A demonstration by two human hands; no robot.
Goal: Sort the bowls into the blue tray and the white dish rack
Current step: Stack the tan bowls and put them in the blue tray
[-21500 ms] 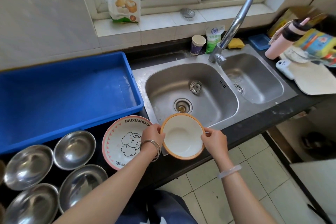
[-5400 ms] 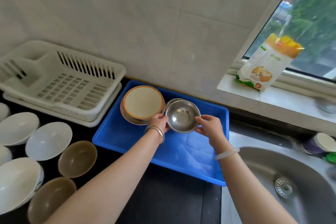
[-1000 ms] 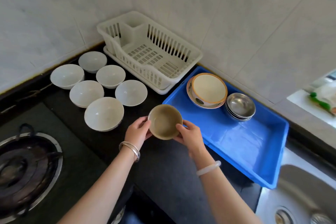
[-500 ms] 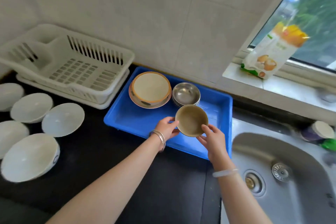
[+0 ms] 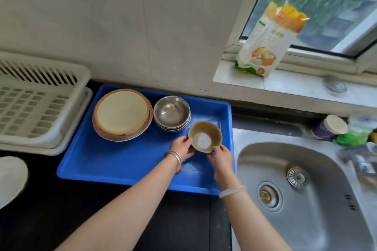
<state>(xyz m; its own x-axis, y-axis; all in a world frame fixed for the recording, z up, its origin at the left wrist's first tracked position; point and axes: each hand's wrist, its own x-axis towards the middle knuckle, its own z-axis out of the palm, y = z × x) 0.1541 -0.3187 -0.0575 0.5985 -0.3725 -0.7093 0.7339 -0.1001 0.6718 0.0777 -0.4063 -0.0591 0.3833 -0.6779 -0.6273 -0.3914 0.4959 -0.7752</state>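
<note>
A small brown bowl [image 5: 205,135] sits low over the right part of the blue tray [image 5: 122,166]. My left hand [image 5: 182,147] grips its left rim and my right hand [image 5: 221,156] grips its near right rim. Whether the bowl rests on the tray floor I cannot tell. Behind it in the tray stands a stack of steel bowls [image 5: 172,113]. To their left is an orange-rimmed bowl nested in a pink-rimmed one [image 5: 122,114]. The white dish rack [image 5: 38,104] stands left of the tray, with nothing in the part I see.
A white bowl [image 5: 11,179] shows at the left edge on the black counter. The steel sink [image 5: 295,195] lies right of the tray. A flour bag [image 5: 269,40] stands on the window sill, and a cup [image 5: 329,129] and green packet sit behind the sink.
Both hands have carried the brown bowl from over the counter to the right and lowered it into the tray's right side, in front of the steel bowls.
</note>
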